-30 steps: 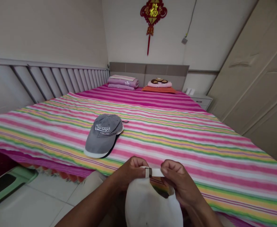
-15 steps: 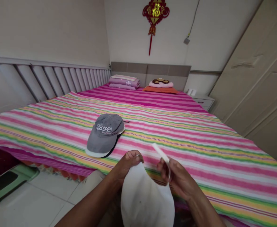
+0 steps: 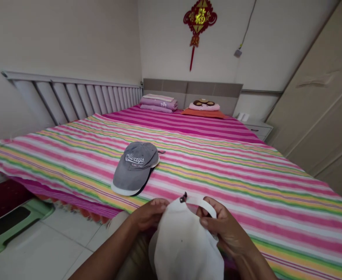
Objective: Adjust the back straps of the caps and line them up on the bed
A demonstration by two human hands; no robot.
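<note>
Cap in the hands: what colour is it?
The cap is white, best seen in the head view.

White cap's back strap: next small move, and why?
Probably draw the white strap through the small dark buckle. The right hand has its fingers on the strap, the left hand steadies the white cap, and the strap arcs loosely over the cap's back opening.

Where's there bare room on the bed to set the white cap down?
Bare striped bedspread lies between the grey cap and the wardrobe. Crowded: the headboard end, with folded bedding and a pillow, and the near edge, where the left hand and right hand hold the white cap.
</note>
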